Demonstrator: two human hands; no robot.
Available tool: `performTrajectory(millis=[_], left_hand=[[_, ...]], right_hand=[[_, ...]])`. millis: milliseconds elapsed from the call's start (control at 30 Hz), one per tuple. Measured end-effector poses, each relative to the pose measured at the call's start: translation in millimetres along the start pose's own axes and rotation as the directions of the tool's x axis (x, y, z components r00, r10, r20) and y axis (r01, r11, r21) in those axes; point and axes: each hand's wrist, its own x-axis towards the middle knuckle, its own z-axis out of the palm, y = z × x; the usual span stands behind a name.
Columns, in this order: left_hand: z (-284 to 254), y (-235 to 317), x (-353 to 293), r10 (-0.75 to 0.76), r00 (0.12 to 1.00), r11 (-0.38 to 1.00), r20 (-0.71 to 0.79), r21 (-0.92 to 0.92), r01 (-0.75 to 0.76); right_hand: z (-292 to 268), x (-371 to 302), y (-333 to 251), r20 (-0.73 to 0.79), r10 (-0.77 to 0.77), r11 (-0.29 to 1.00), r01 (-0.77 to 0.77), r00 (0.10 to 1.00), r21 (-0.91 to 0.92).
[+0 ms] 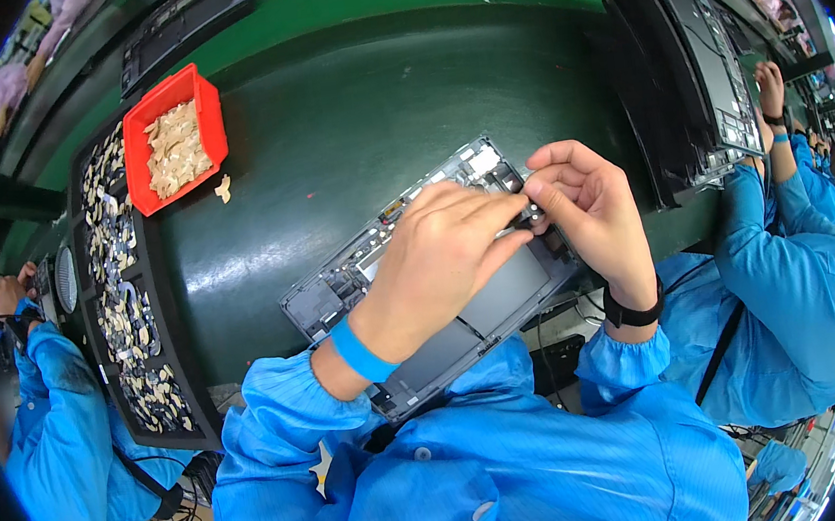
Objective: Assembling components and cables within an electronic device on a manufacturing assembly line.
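Note:
An opened laptop base (507, 304), with its circuit boards and grey battery panels exposed, lies slanted at the near edge of the green bench. My left hand (432, 254), wearing a blue wristband, reaches across it with the fingers pinched together. My right hand (588, 209), with a black strap at the wrist, meets it at the base's upper right corner, thumb and forefinger pressed together. A small dark part shows between the fingertips of both hands. Its kind is hidden by my fingers.
A red bin (212, 109) of beige paper-like pieces overlaps a black compartmented tray (170, 385) of small parts at left. One loose beige piece (224, 189) lies beside it. Laptop bases (694, 53) stand stacked at right. Co-workers in blue sleeves (781, 276) sit on both sides.

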Motion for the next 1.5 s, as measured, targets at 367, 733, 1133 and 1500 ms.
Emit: performTrajectory(millis=[367, 733, 1133, 1500], left_hand=[[13.5, 1.3, 17.5, 0.137, 0.985, 0.99, 0.108, 0.011, -0.139], [18.0, 1.8, 21.9, 0.125, 0.987, 0.992, 0.105, 0.013, -0.127], [21.2, 1.9, 19.8, 0.102, 0.991, 0.995, 0.085, -0.01, -0.101], [22.3, 0.6, 22.5, 0.02, 0.99, 0.999, 0.137, -0.038, -0.014]], right_hand=[[-19.9, 4.8, 54.4, -0.348, -0.2, 0.956, 0.104, 0.916, -0.274], [-18.4, 3.1, 46.6, -0.351, -0.177, 0.946, 0.061, 0.919, -0.319], [-18.6, 2.3, 49.6, -0.333, -0.189, 0.931, 0.061, 0.924, -0.36], [-19.2, 0.7, 49.2, -0.282, -0.253, 0.894, 0.112, 0.926, -0.434]])
